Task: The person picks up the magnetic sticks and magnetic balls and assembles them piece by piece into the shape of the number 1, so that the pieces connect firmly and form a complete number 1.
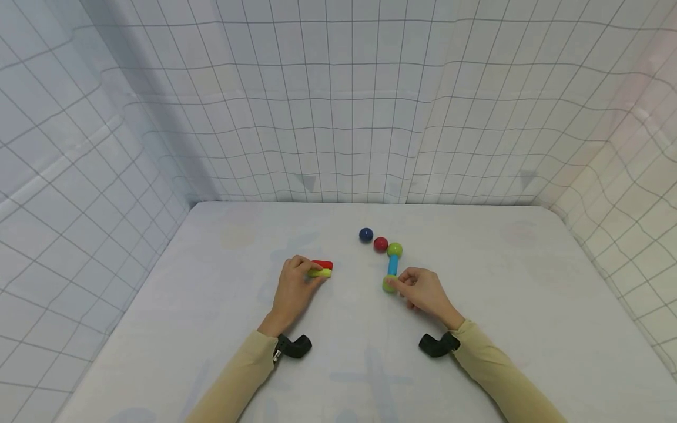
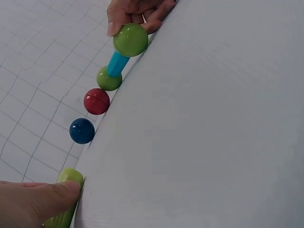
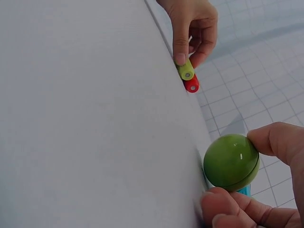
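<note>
My left hand (image 1: 294,289) pinches a yellow-green rod (image 1: 326,274) lying on the table. A red rod (image 1: 327,264) lies alongside it, just beyond; in the right wrist view both show a small grey disc on the end. With thumb and fingers, my right hand (image 1: 427,292) grips a green ball (image 3: 230,160). This ball sits on the near end of a blue rod (image 1: 393,265), whose far end carries a second green ball (image 1: 394,249). Most of the blue rod is hidden in the right wrist view.
Past the far green ball are a red ball (image 1: 381,244) and a dark blue ball (image 1: 366,235). Everything lies on a white table (image 1: 476,247). Grid-patterned white curtains (image 1: 338,117) enclose the back and both sides.
</note>
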A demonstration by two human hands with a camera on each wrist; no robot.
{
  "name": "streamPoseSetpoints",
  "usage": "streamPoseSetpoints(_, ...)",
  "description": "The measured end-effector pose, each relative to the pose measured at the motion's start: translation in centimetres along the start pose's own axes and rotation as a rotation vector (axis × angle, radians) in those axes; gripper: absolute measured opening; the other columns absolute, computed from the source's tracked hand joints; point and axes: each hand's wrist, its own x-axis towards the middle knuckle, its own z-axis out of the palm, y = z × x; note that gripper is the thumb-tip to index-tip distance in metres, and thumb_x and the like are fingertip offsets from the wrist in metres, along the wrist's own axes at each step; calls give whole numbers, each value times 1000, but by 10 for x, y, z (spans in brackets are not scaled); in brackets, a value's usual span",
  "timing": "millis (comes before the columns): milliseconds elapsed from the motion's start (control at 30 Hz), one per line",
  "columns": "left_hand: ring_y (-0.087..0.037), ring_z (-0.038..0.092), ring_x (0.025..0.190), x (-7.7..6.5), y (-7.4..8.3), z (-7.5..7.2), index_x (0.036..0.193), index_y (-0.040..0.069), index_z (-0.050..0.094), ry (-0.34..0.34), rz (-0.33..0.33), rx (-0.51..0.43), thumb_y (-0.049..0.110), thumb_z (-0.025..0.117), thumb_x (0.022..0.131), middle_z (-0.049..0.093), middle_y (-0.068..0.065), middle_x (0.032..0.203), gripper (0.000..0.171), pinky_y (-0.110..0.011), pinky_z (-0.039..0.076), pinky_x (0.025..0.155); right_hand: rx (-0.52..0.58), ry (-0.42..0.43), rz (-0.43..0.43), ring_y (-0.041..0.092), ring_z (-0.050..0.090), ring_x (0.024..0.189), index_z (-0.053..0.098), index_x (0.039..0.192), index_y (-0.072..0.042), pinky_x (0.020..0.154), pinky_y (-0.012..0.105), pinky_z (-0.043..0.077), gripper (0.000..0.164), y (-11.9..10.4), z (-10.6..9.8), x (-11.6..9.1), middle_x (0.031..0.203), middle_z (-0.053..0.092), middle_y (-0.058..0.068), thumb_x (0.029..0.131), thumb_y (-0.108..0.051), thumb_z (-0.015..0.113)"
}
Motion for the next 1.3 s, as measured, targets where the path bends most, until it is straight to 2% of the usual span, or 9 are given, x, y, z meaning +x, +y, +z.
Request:
streamPoseSetpoints(200, -23, 47, 84, 0, 1, -1, 88, 7, 67, -37, 8, 13, 10, 82, 74, 58, -4, 91, 21, -35, 43, 74, 13, -5, 15, 17, 53, 42, 64, 78, -8, 38, 29, 40, 38, -1, -1, -1, 61, 59, 2, 83, -45, 71)
streamPoseSetpoints(467, -20, 52, 80, -1, 1, 2, 86, 9, 67, -38, 22, -19, 13, 84, 72, 58, -2, 84, 22, -35, 43, 71, 14, -1, 20, 17, 52, 42, 64, 79, -8, 38, 28, 40, 39, -1, -1, 1, 61, 59, 2, 83, -46, 70)
streamPoseSetpoints(600, -14, 54, 76, -3, 5, 4, 86, 9, 69, -57, -5, -40, 16, 85, 70, 59, 1, 82, 24, -31, 45, 67, 15, 1, 22, 17, 52, 42, 64, 79, -8, 39, 28, 40, 39, -1, -1, 1, 61, 59, 2, 83, -46, 71)
streamPoseSetpoints(900, -8, 48, 63, -6, 12, 8, 84, 8, 72, -86, -40, -57, 22, 88, 66, 56, 5, 72, 28, -25, 44, 60, 10, 2, 32, 17, 52, 41, 63, 80, -8, 39, 28, 40, 40, 0, 0, 2, 61, 59, 2, 83, -47, 70)
streamPoseSetpoints(1300, -10, 49, 64, -10, 25, 13, 85, 5, 72, -125, -129, -17, 25, 83, 74, 56, 3, 73, 24, -27, 43, 60, 11, 7, 39, 16, 50, 40, 64, 81, -8, 39, 29, 41, 38, 1, 1, 2, 61, 59, 2, 84, -45, 70)
